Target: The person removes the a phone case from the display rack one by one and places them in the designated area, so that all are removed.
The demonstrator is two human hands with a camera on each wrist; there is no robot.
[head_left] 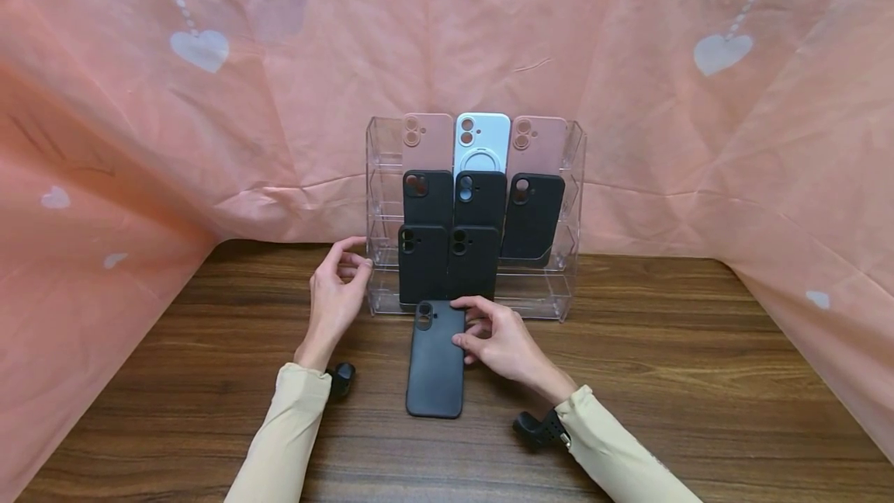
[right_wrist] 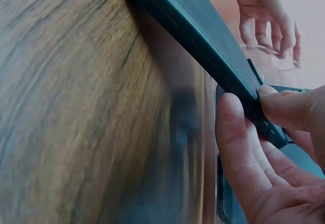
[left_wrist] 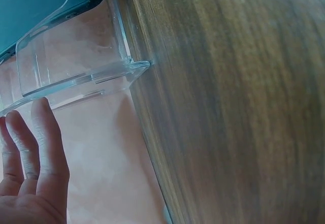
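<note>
At the near edge of the rack, the right hand pinches a black case by its upper right side; the right wrist view shows thumb and fingers closed on the case's edge, its far end tilted up off the wood. The case lies lengthwise toward the person, camera hole at the far end, just in front of the rack's base. The left hand hovers beside the rack's lower left corner with fingers relaxed and loosely bent, holding nothing; whether the fingertips touch the plastic I cannot tell.

The rack is clear acrylic with stepped tiers. Its top row holds a pink case, a pale blue case and a second pink case; the middle row holds three black ones; the bottom row holds two black ones, with the right slot open.

Everything stands on a dark wood-grain tabletop. A peach cloth printed with pale hearts hangs behind the rack and folds forward along both sides, closing off the room beyond. Both forearms wear cream sleeves, each with a small black device at the wrist.
</note>
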